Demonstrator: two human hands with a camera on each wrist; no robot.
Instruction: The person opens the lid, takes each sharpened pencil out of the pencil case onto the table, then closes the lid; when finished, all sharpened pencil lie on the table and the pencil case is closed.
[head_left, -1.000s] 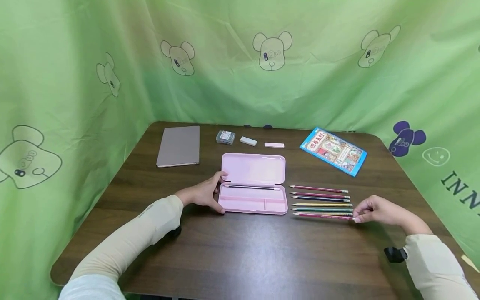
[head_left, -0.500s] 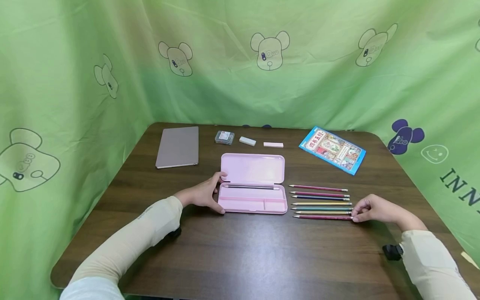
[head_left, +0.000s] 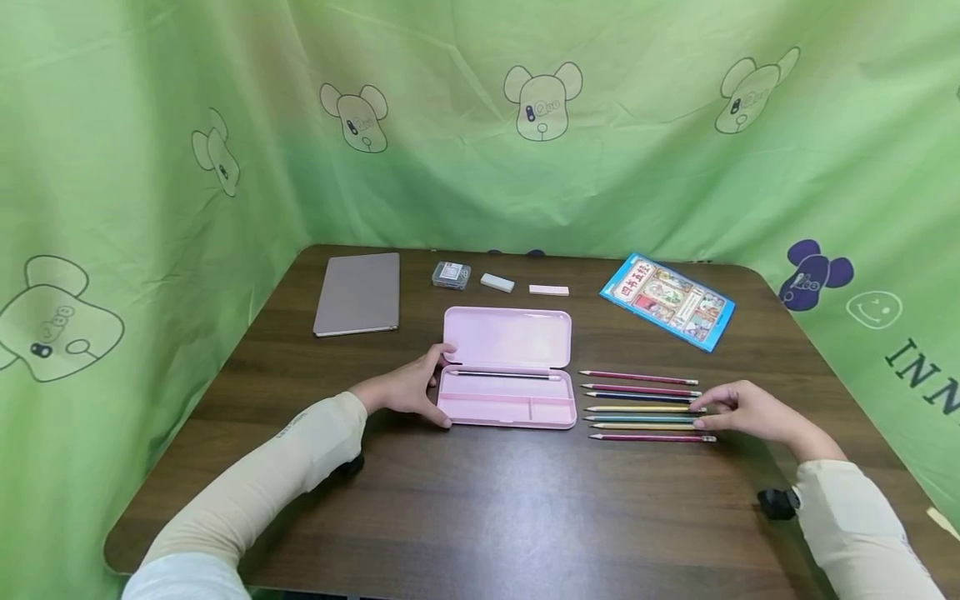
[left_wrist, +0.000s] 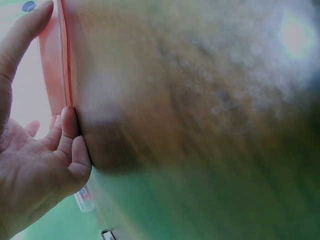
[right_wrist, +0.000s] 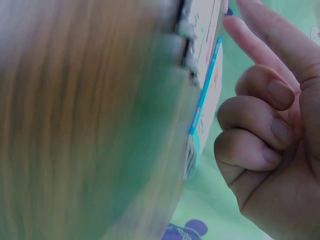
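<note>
Pencils [head_left: 643, 407] beside unlabelled pink case [head_left: 507, 367]

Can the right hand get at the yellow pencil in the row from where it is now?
Probably yes. The right hand already has its fingertips at the eraser ends of the pencil row, by the yellow pencil, and nothing lies over it, though neighbours lie close on both sides.

This looks like a small study corner made for filming. Green cloth [head_left: 637, 167] with cartoon bears hangs all around a brown wooden table [head_left: 480, 500]. School things lie on it: a pink pencil case [head_left: 506, 367], colored pencils [head_left: 645, 407], erasers [head_left: 497, 282] and a picture book [head_left: 667, 300].
</note>
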